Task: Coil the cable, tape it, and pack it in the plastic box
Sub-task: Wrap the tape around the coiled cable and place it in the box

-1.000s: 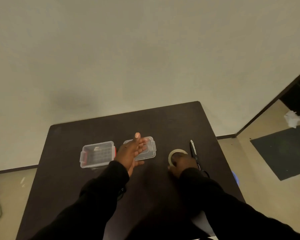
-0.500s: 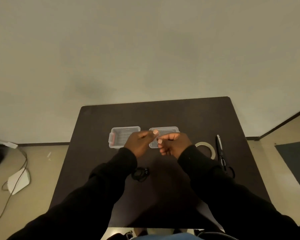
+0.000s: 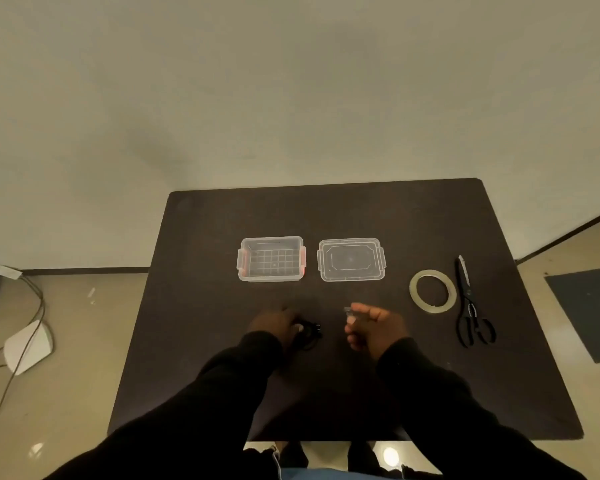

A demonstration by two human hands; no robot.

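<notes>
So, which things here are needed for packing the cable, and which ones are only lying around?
Needed for the job:
- coiled cable, under the left hand
- piece of tape, in the right hand
- plastic box, open
- lid, beside the box
- tape roll
- scissors

Only lying around:
- white device with a cord, on the floor
- dark mat, on the floor

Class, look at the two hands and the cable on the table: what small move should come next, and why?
Probably bring the right hand across to the cable and wrap on the small pale piece pinched in its fingertips, likely tape. The left hand is on the dark bundle, which looks coiled, and the box stands open and empty with its lid beside it.
</notes>
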